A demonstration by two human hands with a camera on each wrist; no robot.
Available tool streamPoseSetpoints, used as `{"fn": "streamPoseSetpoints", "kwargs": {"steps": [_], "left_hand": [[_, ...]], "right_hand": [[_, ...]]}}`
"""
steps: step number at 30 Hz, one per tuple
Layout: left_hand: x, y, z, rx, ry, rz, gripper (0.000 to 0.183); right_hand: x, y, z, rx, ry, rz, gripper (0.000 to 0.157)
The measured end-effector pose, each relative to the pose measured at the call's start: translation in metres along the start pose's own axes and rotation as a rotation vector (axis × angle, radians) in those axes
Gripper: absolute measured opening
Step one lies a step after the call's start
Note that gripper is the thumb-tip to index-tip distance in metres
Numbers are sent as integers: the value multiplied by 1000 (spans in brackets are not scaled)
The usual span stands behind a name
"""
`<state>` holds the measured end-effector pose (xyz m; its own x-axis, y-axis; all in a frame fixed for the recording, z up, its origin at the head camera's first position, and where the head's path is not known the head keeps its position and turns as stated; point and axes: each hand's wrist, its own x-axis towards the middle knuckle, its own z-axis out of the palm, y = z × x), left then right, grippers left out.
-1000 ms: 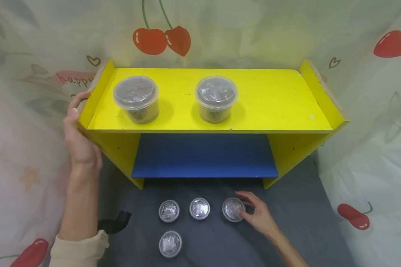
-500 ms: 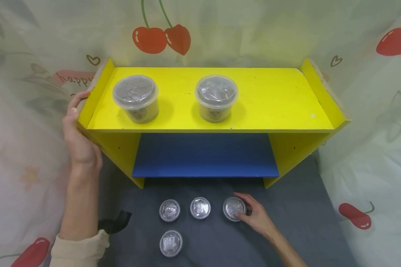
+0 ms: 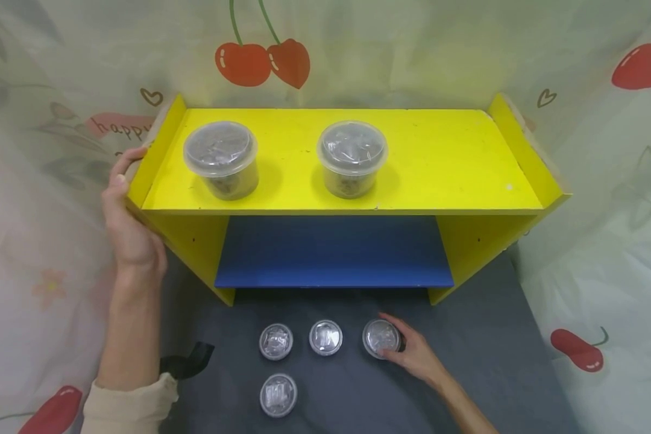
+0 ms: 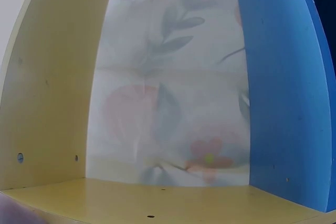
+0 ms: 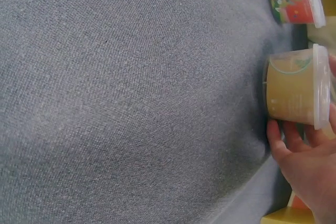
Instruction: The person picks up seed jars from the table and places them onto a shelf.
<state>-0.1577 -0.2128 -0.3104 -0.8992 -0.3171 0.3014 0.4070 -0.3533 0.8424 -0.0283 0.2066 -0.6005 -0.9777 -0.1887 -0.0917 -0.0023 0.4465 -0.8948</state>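
Note:
My right hand [image 3: 420, 357] grips a round clear plastic tub [image 3: 381, 337] with a lid, at the right of the grey cloth in the head view. Seen from the right wrist, this tub [image 5: 291, 87] has a tan label, and the fingers [image 5: 295, 136] curl against its side close to the cloth. My left hand [image 3: 132, 226] holds the left side panel of a yellow shelf unit [image 3: 439, 150], fingers over its upper edge. On the unit's top board stand two lidded tubs, one at the left [image 3: 222, 160] and one near the middle [image 3: 351, 160].
Three more lidded tubs are on the cloth: one at front left [image 3: 278, 395], one behind it [image 3: 276, 342], one beside that [image 3: 326, 337]. A blue board [image 3: 333, 253] lies below the yellow top. A black strap [image 3: 190, 361] lies near the left forearm. Printed curtains [image 3: 412, 54] surround everything.
My right hand has closed its fingers and thumb further round the tub at the right, which has barely shifted. The left hand stays in place on the shelf unit.

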Motion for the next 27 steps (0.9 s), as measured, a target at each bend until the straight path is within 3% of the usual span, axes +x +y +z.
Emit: {"fn": "streamPoseSetpoints", "kwargs": {"steps": [11,27], "left_hand": [[0,2,0,15,7,2,44],[0,1,0,17,2,-10,44]], "right_hand": [[-2,7,0,-28,-68,22,97],[1,7,-3,3,-46,50,94]]}}
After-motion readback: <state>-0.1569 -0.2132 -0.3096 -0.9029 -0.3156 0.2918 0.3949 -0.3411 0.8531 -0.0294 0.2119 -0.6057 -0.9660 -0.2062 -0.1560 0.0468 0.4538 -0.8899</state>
